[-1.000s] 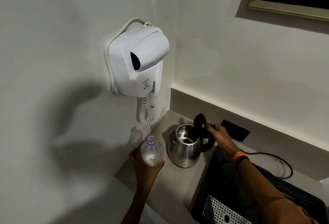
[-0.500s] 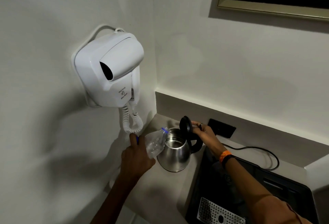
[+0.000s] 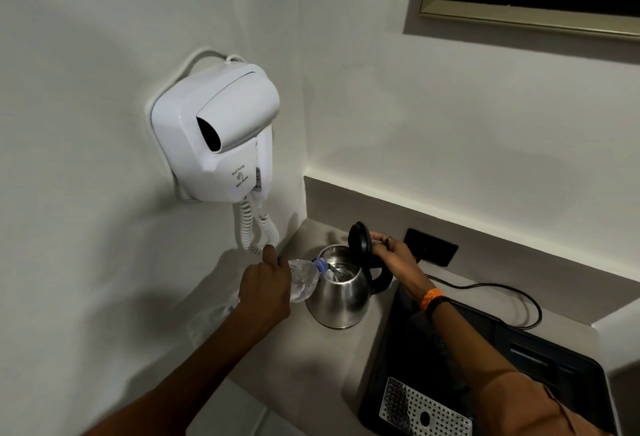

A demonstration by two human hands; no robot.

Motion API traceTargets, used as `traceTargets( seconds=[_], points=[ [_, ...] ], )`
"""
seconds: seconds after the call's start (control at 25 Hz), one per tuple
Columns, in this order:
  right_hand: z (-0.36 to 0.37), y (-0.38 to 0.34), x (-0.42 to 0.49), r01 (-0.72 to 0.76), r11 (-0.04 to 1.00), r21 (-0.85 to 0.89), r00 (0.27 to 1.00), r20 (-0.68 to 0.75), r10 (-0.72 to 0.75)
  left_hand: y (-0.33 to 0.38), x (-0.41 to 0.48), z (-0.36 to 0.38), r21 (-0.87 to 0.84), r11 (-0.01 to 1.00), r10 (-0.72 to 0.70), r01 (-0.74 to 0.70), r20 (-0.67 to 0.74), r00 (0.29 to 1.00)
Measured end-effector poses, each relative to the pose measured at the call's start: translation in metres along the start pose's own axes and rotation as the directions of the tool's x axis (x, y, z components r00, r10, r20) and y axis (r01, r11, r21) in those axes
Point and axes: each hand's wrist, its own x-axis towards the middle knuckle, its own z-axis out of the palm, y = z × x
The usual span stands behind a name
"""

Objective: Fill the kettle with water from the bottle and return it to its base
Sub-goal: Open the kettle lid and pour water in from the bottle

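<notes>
A steel kettle (image 3: 341, 293) stands on the beige counter (image 3: 301, 363), off its base, with its black lid (image 3: 359, 241) hinged upright. My left hand (image 3: 266, 288) grips a clear plastic bottle (image 3: 304, 280) tipped on its side, neck over the kettle's mouth, and water runs into the kettle. My right hand (image 3: 393, 255) rests on the raised lid and the black handle. The round kettle base (image 3: 438, 344) lies on the black tray, partly under my right forearm.
A black tray (image 3: 561, 373) with a perforated metal grate (image 3: 422, 411) sits to the right of the kettle. A black cord (image 3: 491, 288) runs behind it to a wall socket (image 3: 433, 247). A white wall-hung hair dryer (image 3: 214, 134) with a coiled cord hangs above left.
My left hand has tilted the bottle from upright down to the kettle's mouth, and water now flows in. My right hand has stayed on the open lid.
</notes>
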Motion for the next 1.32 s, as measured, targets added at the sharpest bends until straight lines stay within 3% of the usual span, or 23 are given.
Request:
traceTargets(
  seconds=[0.8, 1.32],
  points=[
    [0.0, 0.001, 0.001, 0.009, 1.0, 0.011, 1.0, 0.02, -0.01, -0.001, -0.002, 0.008, -0.004, 1.0, -0.03, 0.03, 0.011, 1.0],
    [0.002, -0.003, -0.003, 0.001, 1.0, 0.024, 1.0, 0.012, -0.001, 0.002, -0.005, 0.013, -0.026, 0.999, -0.023, 0.021, -0.055, 0.998]
  ],
)
